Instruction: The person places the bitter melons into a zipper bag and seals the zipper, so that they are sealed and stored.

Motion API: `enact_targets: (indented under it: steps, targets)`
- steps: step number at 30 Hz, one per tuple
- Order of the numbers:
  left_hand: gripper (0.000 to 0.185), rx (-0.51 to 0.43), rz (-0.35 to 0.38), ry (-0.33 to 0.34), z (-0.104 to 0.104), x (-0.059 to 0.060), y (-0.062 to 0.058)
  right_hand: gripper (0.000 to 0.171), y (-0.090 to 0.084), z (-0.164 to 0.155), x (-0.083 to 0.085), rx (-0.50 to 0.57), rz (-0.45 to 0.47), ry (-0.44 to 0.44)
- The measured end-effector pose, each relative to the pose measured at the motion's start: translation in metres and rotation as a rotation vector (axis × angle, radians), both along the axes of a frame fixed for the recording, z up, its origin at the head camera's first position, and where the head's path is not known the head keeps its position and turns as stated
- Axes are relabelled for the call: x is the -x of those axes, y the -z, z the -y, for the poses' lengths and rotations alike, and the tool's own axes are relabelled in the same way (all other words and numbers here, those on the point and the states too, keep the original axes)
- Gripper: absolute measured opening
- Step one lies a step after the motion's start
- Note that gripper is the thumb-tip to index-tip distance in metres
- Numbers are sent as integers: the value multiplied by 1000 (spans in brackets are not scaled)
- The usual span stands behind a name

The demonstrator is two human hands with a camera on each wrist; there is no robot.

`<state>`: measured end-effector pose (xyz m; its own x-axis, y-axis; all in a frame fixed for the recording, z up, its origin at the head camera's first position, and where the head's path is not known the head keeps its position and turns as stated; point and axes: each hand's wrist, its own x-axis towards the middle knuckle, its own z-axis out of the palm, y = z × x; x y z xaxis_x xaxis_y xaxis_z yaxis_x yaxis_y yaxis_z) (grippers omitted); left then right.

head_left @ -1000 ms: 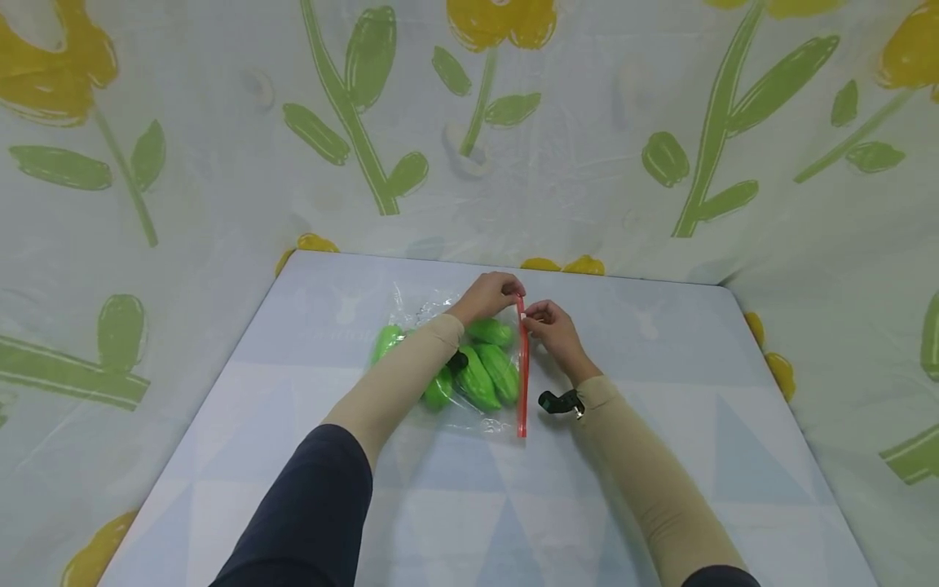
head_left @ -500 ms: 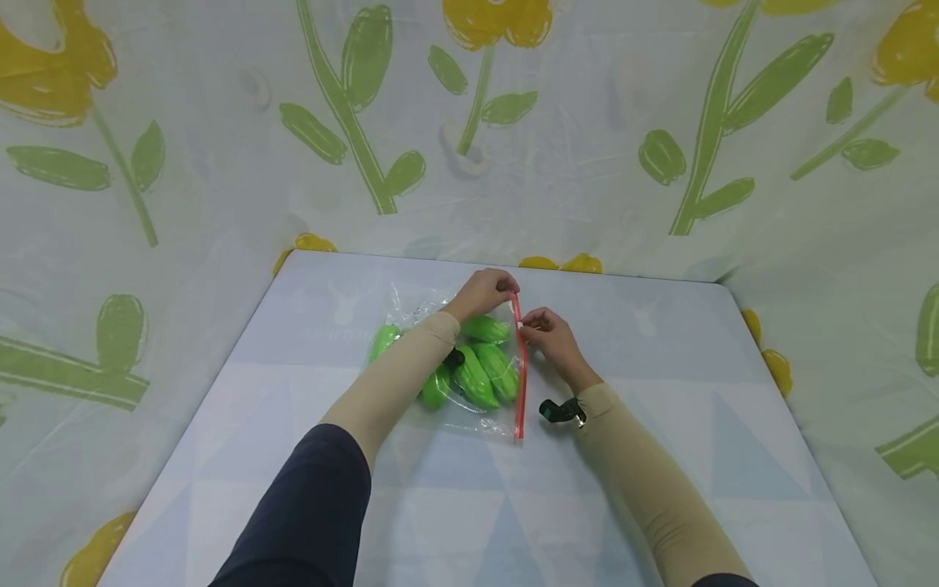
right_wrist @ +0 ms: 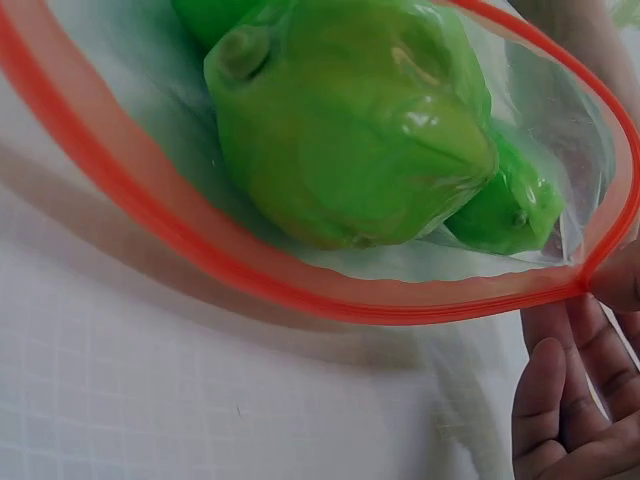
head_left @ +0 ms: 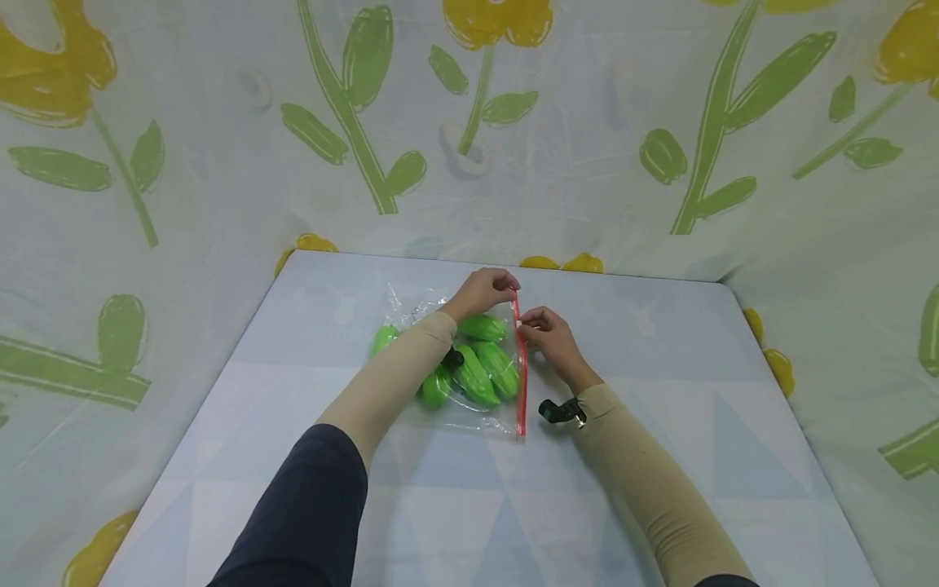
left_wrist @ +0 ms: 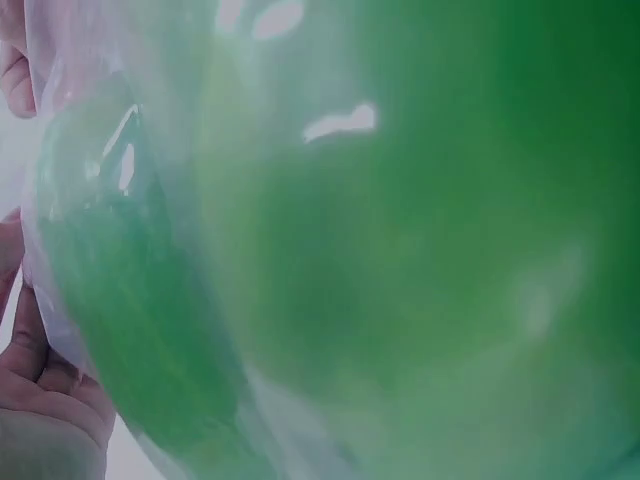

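A clear zip bag (head_left: 458, 420) with a red zip strip (head_left: 523, 391) lies on the table, several green ridged fruits (head_left: 475, 377) inside it. My left hand (head_left: 484, 292) reaches across the bag and pinches the far end of the strip. A little nearer to me, my right hand (head_left: 550, 336) pinches the same strip from the right side, by a small white spot. In the right wrist view the red strip (right_wrist: 370, 312) bows apart into a wide mouth, and the fingers (right_wrist: 540, 390) hold its corner. Green fruit (left_wrist: 400, 250) behind plastic fills most of the left wrist view.
The table (head_left: 631, 481) has a pale cover with blue triangles. A curtain (head_left: 572, 163) printed with yellow flowers hangs behind and at both sides. A small black camera (head_left: 561, 410) sits at my right wrist.
My right hand has slid slightly toward me along the red strip. The strip's far end and my left hand have shifted slightly left. Both hands keep their pinch.
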<state>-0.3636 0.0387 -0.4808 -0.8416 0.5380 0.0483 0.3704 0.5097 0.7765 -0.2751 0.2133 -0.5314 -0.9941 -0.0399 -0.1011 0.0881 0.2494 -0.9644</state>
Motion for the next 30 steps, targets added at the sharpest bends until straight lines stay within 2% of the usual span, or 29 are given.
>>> enact_targets:
  steps: [10, 23, 30]
  targets:
    - [22, -22, 26, -26, 0, -4, 1, 25, -1, 1, -1, 3, -19, -6]
    - [25, -59, 17, -49, 1, -2, 1, 30, -3, 3, 3, -26, -1, 11]
    - [25, -52, 10, -74, 3, -3, -1, 26, -3, 5, 2, -43, 12, 18]
